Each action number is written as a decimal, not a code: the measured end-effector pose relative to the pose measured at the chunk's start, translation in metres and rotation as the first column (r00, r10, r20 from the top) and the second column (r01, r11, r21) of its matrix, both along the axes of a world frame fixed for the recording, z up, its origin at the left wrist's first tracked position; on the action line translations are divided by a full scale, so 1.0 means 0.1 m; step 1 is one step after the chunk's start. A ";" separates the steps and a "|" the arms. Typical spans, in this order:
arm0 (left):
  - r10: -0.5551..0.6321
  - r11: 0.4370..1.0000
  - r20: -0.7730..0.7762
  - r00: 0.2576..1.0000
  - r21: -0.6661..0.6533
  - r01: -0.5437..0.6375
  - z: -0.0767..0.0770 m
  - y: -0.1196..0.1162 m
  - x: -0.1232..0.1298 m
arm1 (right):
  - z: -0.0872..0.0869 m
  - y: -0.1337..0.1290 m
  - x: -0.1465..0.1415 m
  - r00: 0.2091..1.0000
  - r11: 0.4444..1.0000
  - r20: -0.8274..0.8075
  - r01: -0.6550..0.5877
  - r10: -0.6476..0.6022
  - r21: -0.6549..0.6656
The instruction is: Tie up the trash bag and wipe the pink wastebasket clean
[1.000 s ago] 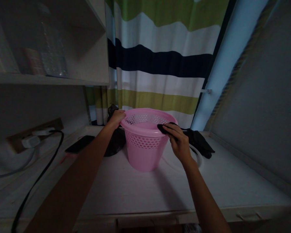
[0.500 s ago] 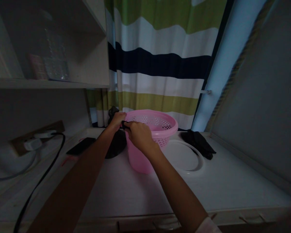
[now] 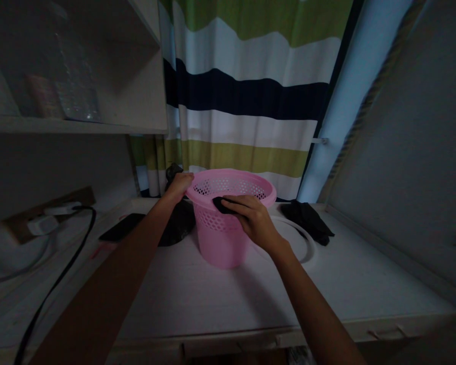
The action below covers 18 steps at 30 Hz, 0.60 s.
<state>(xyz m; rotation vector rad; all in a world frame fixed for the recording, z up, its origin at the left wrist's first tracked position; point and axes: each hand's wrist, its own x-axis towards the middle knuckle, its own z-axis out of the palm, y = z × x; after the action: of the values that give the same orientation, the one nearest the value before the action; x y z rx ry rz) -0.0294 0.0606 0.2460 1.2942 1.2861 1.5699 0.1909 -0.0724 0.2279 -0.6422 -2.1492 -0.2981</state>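
A pink plastic basket (image 3: 222, 248) with a perforated upper wall stands upright on the white desktop. My left hand (image 3: 180, 185) is closed on its rim at the left. At the near side of the rim, my right hand (image 3: 253, 215) presses a small black cloth (image 3: 222, 205) against the edge, fingers closed over it. Behind and to the right of the basket lies a white ring-shaped lid or frame (image 3: 307, 243), partly hidden by the basket and my right hand. A crumpled black plastic bag (image 3: 180, 225) sits left of the basket, partly behind my left arm.
A dark phone (image 3: 122, 227) lies on the left of the desk, near plugs in a wall socket (image 3: 43, 223) and a black cable (image 3: 74, 258). Folded black material (image 3: 307, 221) rests at the back right. A shelf (image 3: 76, 125) overhangs the left; a striped curtain (image 3: 247, 126) hangs behind.
My right hand has slid the black cloth rightward along the near rim, away from my left hand. The left hand stays at the rim's left side. The view has shifted slightly.
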 end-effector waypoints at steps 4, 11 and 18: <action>0.011 1.000 0.012 1.000 0.007 -0.011 0.00 0.00 -0.01 | -0.06 0.06 0.43 0.988 0.996 -0.138 -0.070 0.063 -0.048; 0.018 1.000 -0.006 1.000 0.009 -0.018 -0.01 0.02 0.00 | 0.05 0.09 0.50 0.991 0.990 -0.124 -0.068 0.053 -0.121; 0.104 0.994 -0.174 0.979 -0.021 -0.110 0.07 0.04 0.03 | 0.26 -0.14 -0.15 0.986 0.988 0.146 0.100 -0.082 -0.120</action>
<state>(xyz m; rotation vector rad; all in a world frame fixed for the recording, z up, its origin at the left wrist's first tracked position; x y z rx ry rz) -0.0259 0.0642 0.2528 1.3872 1.5042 1.5309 0.1762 -0.0860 0.2543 -0.8158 -2.2916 -0.2641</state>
